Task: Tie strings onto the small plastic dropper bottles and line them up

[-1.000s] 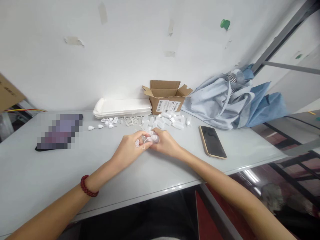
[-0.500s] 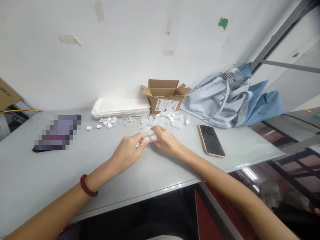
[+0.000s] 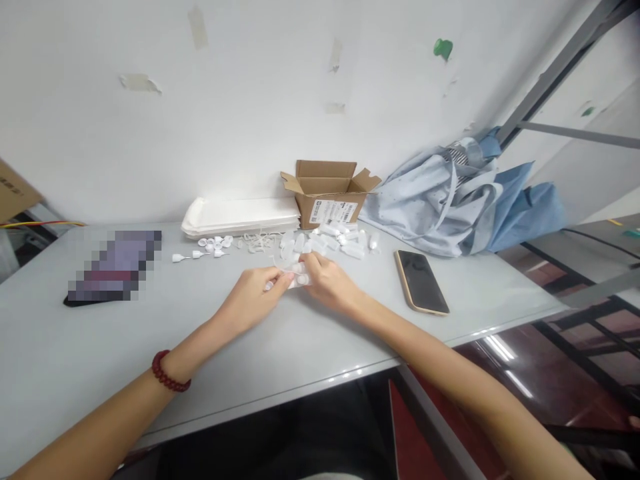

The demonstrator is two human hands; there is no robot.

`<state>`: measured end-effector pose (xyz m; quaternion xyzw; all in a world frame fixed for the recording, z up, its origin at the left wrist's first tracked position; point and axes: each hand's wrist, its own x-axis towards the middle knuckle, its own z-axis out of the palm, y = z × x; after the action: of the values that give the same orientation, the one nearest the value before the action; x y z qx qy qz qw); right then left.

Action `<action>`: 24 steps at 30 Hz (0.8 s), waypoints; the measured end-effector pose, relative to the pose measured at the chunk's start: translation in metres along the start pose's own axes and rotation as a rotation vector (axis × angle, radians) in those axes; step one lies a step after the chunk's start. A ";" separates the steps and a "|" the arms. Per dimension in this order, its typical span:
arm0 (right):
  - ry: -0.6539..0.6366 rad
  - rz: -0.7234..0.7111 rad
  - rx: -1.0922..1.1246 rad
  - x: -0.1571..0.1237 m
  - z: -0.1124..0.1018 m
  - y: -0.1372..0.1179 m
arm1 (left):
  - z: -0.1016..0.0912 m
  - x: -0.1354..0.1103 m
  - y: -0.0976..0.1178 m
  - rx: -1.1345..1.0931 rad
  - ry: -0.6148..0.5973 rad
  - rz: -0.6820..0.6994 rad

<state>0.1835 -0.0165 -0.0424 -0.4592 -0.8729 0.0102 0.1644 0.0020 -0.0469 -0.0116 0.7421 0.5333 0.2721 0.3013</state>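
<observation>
My left hand (image 3: 253, 293) and my right hand (image 3: 330, 283) meet over the table, fingers closed around small translucent plastic bottles (image 3: 301, 279). A white rounded end shows beneath my left fingers, and a thin pale strand sticks up near my left fingertips. How many pieces each hand holds is partly hidden by the fingers. Just beyond my hands lies a loose heap of similar small bottles (image 3: 354, 250). Left of the heap are tangled white strings (image 3: 261, 240), white nozzle tips (image 3: 198, 254) and several white caps (image 3: 227, 241).
Against the wall stand a stack of white padded sheets or envelopes (image 3: 240, 215) and an opened cardboard box (image 3: 333, 210). A light-blue cloth bag (image 3: 430, 200) slumps at the right. One phone (image 3: 423, 281) lies on the grey table (image 3: 280, 360); a blurred-out flat object (image 3: 115, 267) lies left.
Both hands have shifted slightly left, and my left wrist has turned a little. The bottles between my fingers have tilted, and a thin strand now shows above them.
</observation>
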 end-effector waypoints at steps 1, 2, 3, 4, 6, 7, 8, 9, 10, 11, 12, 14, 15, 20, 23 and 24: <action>-0.010 0.008 0.000 0.000 0.000 0.000 | -0.001 0.000 0.000 -0.014 -0.028 -0.036; -0.016 0.020 0.001 0.000 -0.001 -0.001 | -0.001 0.000 0.000 -0.025 -0.041 -0.060; -0.018 0.030 0.003 -0.001 -0.001 -0.001 | -0.002 0.000 0.000 -0.030 -0.036 -0.064; -0.021 0.038 0.006 -0.001 -0.002 -0.001 | -0.003 0.000 0.000 -0.025 -0.016 -0.050; -0.026 0.044 0.010 -0.001 -0.002 -0.001 | -0.003 -0.001 0.001 -0.002 0.035 0.009; -0.029 0.040 0.010 -0.001 -0.002 -0.001 | -0.003 -0.001 0.002 0.000 0.045 0.028; -0.030 0.035 0.005 -0.001 -0.002 -0.001 | -0.002 -0.001 0.002 -0.017 0.031 0.025; -0.029 0.029 -0.006 -0.001 -0.002 -0.001 | -0.001 -0.001 0.002 -0.065 -0.003 -0.012; -0.023 0.019 -0.022 -0.002 -0.001 -0.001 | 0.000 0.000 0.002 -0.146 -0.055 -0.081; -0.014 0.004 -0.045 -0.002 0.000 -0.001 | 0.000 0.000 0.001 -0.251 -0.118 -0.174; -0.002 -0.017 -0.074 -0.002 0.001 -0.002 | 0.000 0.001 0.000 -0.361 -0.186 -0.279; 0.035 -0.068 -0.146 -0.002 0.003 -0.001 | -0.002 0.004 -0.003 -0.557 -0.295 -0.462; 0.062 -0.093 -0.188 -0.002 0.004 -0.001 | -0.004 0.005 -0.005 -0.631 -0.332 -0.524; 0.223 -0.099 -0.329 0.000 0.006 0.008 | -0.010 0.012 -0.015 -0.864 -0.338 -0.615; 0.254 -0.041 -0.295 0.000 0.005 0.014 | -0.016 0.017 -0.018 -0.950 -0.250 -0.605; 0.254 -0.020 -0.273 0.001 0.004 0.015 | -0.019 0.019 -0.020 -0.983 -0.212 -0.598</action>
<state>0.1939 -0.0067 -0.0489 -0.4660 -0.8431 -0.1680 0.2094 -0.0190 -0.0212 -0.0115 0.3555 0.4976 0.3152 0.7257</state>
